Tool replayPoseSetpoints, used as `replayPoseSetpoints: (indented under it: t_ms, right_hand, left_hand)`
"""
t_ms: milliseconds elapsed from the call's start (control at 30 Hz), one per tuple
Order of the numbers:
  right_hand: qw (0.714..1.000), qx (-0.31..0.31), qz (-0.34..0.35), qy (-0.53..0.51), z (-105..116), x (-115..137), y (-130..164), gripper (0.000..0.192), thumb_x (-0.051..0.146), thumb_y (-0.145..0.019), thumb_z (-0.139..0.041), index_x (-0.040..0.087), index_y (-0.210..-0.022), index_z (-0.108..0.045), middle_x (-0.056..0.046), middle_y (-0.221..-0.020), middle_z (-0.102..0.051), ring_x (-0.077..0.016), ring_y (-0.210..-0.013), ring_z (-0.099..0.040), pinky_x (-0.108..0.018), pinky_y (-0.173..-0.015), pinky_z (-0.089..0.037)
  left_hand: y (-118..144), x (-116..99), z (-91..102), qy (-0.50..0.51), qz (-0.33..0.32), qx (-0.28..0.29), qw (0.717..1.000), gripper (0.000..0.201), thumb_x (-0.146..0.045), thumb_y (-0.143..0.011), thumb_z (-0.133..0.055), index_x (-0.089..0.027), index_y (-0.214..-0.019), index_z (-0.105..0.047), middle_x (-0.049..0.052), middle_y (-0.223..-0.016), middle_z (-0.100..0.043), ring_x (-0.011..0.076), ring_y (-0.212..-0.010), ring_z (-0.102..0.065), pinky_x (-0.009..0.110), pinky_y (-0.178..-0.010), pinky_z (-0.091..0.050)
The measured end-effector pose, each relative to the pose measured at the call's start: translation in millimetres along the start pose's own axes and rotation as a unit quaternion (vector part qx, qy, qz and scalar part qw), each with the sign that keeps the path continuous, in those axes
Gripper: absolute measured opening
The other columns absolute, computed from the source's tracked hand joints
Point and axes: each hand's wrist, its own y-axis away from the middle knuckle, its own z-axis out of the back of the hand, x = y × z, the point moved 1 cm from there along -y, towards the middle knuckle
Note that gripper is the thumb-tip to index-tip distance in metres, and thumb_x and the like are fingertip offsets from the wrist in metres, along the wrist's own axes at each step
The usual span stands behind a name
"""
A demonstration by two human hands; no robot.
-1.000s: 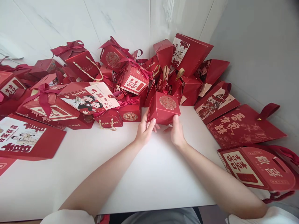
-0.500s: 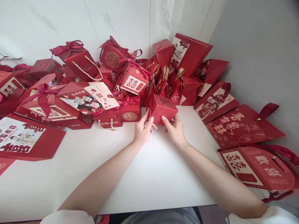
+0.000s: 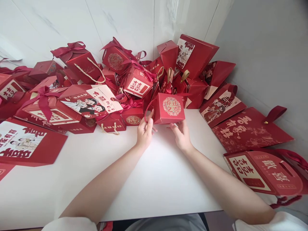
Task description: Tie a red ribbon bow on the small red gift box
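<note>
Both hands hold a small red gift box (image 3: 158, 112) in front of the pile. A side with a round gold lattice emblem faces me. At its lower left, my left hand (image 3: 145, 133) has its thumb and fingers closed on the box, beside a twisted dark red cord (image 3: 147, 110). My right hand (image 3: 182, 134) supports the lower right edge, its fingers curled partly beneath and hidden. Just left of the held box sits a red box with a gold emblem (image 3: 133, 119). A red box with a white label (image 3: 138, 85) rests above and behind it.
Red wedding gift boxes with ribbons and cords pile along the tiled wall (image 3: 125, 22). A large box with a couple's picture (image 3: 83, 106) lies left. Flatter bags (image 3: 250, 130) and a handled box (image 3: 267, 173) line the right side of the white table (image 3: 154, 183).
The box in my hands has turned, so its gold-emblem side now faces me. It has lifted slightly, and my right thumb has shifted down to its lower edge.
</note>
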Motion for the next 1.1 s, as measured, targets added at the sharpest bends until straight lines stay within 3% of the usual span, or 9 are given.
replayPoseSetpoints:
  t_ms: [100,300,467,733,933,1100]
  right_hand:
    - [0.999,0.006,0.014,-0.050,2,7,-2,0.042,0.039,-0.087,-0.061,0.028,-0.126,-0.051,-0.007,-0.127,-0.056,-0.0250,-0.111,-0.057,-0.040,-0.081,-0.059]
    - [0.997,-0.056,0.017,-0.052,3,14,-5,0.036,0.053,-0.096,-0.038,0.025,-0.114,-0.053,-0.007,-0.125,-0.057,-0.0247,-0.112,-0.057,-0.047,-0.099,-0.048]
    - [0.995,-0.090,0.026,-0.027,1,17,-6,0.033,0.052,-0.091,-0.056,0.024,-0.107,-0.050,-0.007,-0.113,-0.059,-0.0225,-0.106,-0.058,-0.039,-0.093,-0.049]
    - [0.998,-0.052,0.028,-0.018,-1,19,-4,0.035,0.049,-0.089,-0.061,0.026,-0.110,-0.046,-0.007,-0.115,-0.057,-0.0228,-0.109,-0.057,-0.043,-0.098,-0.047]
    - [0.998,-0.005,0.061,-0.010,-2,16,0,0.033,0.047,-0.092,-0.060,0.026,-0.112,-0.044,-0.009,-0.124,-0.055,-0.0242,-0.121,-0.053,-0.047,-0.106,-0.041]
    - [0.998,-0.001,0.059,-0.001,-1,16,0,0.034,0.052,-0.092,-0.057,0.026,-0.112,-0.048,-0.009,-0.128,-0.057,-0.0246,-0.122,-0.054,-0.045,-0.107,-0.041]
  left_hand:
    - [0,2,0.1,0.009,-0.018,0.007,1.000,0.056,-0.057,-0.093,-0.048,-0.031,-0.143,-0.051,0.010,-0.116,-0.064,0.0119,-0.073,-0.065,0.019,-0.047,-0.051]
    - [1,1,0.2,0.020,0.009,0.019,1.000,0.052,-0.053,-0.090,-0.056,-0.030,-0.137,-0.057,0.009,-0.124,-0.063,0.0203,-0.099,-0.064,0.021,-0.057,-0.058]
    - [1,0,-2.3,0.055,0.037,0.028,0.997,0.051,-0.050,-0.088,-0.061,-0.029,-0.135,-0.060,0.007,-0.135,-0.061,0.0227,-0.106,-0.064,0.029,-0.070,-0.062]
    - [-5,1,-6.9,0.142,-0.022,0.044,0.989,0.044,-0.039,-0.090,-0.062,-0.023,-0.131,-0.060,0.007,-0.139,-0.060,0.0255,-0.130,-0.055,0.039,-0.108,-0.047]
    - [-4,7,-4.8,0.152,-0.011,0.018,0.988,0.043,-0.046,-0.094,-0.052,-0.024,-0.130,-0.058,0.008,-0.139,-0.059,0.0250,-0.133,-0.051,0.040,-0.113,-0.041]
    - [-2,11,-3.8,0.153,-0.011,0.010,0.988,0.056,-0.061,-0.096,-0.036,-0.025,-0.137,-0.051,0.008,-0.143,-0.055,0.0233,-0.135,-0.049,0.039,-0.113,-0.040]
